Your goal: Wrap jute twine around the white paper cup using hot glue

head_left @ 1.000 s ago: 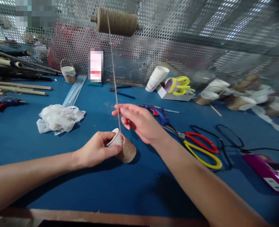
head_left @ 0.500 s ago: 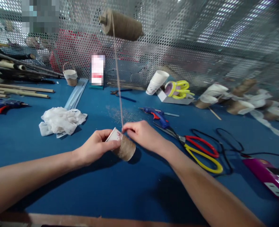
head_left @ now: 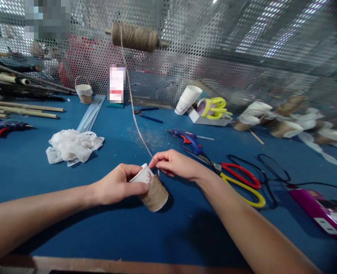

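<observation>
My left hand (head_left: 117, 187) grips a small paper cup (head_left: 153, 190) lying on its side on the blue table (head_left: 71, 213); most of the cup is wrapped in brown twine, with its white rim end under my fingers. My right hand (head_left: 174, 164) pinches the twine strand (head_left: 131, 102) right at the cup's upper edge. That strand runs up in a slack curve to a twine spool (head_left: 134, 37) mounted on the perforated metal screen.
Red-and-yellow scissors (head_left: 237, 179) and a blue glue gun (head_left: 189, 137) lie right of my hands. A crumpled white cloth (head_left: 71, 145) sits to the left, bamboo sticks (head_left: 23, 108) far left. Paper cups (head_left: 187, 99), wrapped cups (head_left: 282, 114), black cable (head_left: 271, 175) and a purple device (head_left: 319, 217) are on the right.
My right hand came down from mid-air along the strand to the cup and now pinches the twine at its edge. The strand went from taut to slack. The spool has turned.
</observation>
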Available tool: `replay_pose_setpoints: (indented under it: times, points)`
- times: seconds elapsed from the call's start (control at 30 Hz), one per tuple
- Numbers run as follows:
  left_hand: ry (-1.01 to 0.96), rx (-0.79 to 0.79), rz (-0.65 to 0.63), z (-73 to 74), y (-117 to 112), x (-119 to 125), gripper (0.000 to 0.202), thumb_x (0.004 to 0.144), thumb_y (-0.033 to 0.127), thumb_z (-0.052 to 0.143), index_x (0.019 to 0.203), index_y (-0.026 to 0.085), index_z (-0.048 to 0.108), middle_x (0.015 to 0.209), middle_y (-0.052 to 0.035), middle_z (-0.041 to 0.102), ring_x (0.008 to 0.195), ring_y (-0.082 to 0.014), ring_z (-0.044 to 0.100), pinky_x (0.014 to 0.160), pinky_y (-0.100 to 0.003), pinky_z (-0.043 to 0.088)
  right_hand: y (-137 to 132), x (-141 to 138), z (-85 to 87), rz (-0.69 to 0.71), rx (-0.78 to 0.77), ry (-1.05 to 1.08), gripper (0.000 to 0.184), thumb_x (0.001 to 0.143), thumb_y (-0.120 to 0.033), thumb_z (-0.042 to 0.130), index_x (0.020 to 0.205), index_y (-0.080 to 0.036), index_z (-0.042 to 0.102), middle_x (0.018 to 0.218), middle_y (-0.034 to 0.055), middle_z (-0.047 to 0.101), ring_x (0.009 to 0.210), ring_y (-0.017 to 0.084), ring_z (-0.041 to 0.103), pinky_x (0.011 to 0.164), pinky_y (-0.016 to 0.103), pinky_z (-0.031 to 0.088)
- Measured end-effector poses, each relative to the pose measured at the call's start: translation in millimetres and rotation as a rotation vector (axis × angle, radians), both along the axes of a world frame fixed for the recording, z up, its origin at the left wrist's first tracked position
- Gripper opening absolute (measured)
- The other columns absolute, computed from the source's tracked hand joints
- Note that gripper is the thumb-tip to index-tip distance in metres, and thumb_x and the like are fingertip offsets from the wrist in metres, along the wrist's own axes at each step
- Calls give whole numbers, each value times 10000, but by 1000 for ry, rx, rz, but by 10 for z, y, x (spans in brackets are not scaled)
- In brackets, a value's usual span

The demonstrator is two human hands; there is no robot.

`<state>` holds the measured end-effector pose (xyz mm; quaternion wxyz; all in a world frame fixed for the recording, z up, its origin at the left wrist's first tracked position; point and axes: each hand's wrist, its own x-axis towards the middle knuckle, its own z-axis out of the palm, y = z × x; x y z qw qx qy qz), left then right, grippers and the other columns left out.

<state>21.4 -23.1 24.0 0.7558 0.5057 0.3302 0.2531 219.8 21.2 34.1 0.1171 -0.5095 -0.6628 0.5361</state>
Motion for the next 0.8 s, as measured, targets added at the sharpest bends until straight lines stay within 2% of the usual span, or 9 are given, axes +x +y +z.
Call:
replay_pose_setpoints:
  times: [0.1,0.17,0.23,0.37,0.47,0.63,0.73,0.8]
  points:
    - [2,-7,-29,6,-9,16,162,620,199,650,726,100,577,630,27,528,581,-84,440,599,-214,353,146,-54,3,-78,-35,86,155,727,-84,526,804,-138,650,529,-33,555,369,39,384,341,170,291]
    - [5,-2,-50,-11,-14,22,163,622,208,647,720,102,572,627,28,516,581,-85,433,599,-216,348,276,-143,7,-136,-61,160,114,769,-131,540,838,-134,630,750,34,645,420,43,449,347,177,336]
    - [-2,13,-70,-38,-19,23,163,625,216,645,719,104,572,634,27,511,586,-87,429,599,-215,344,427,-265,10,-187,-90,223,106,824,-192,525,841,-125,605,917,80,645,479,49,501,368,184,376]
    - [1,68,-129,-71,-29,16,125,657,202,617,701,106,551,643,25,493,583,-80,405,586,-205,341,726,-517,12,-255,-142,274,198,883,-275,495,984,-124,573,965,58,617,682,104,591,573,258,500]
    - [21,149,-171,-44,-44,11,89,665,179,591,673,111,535,652,17,475,606,-87,403,576,-201,345,896,-652,-13,-295,-139,265,299,869,-324,520,1112,-151,538,1067,67,587,874,172,597,726,368,509]
    - [6,243,-296,64,-96,7,97,667,189,577,623,119,527,636,3,450,596,-98,396,522,-201,347,1065,-842,-115,-367,-20,186,330,865,-315,525,1161,-171,517,1163,83,548,959,200,573,787,412,490]
    - [-21,307,-372,103,-127,5,124,669,183,567,577,127,504,618,-7,457,606,-113,418,522,-209,368,1117,-949,-131,-347,30,184,320,867,-315,522,1153,-172,523,1154,81,554,952,196,576,785,408,491]
    - [-19,322,-379,107,-126,-3,122,665,179,574,579,128,506,620,-9,466,613,-117,431,526,-210,376,1114,-982,-122,-334,58,193,311,871,-318,515,1146,-174,528,1148,80,558,944,191,578,781,402,493]
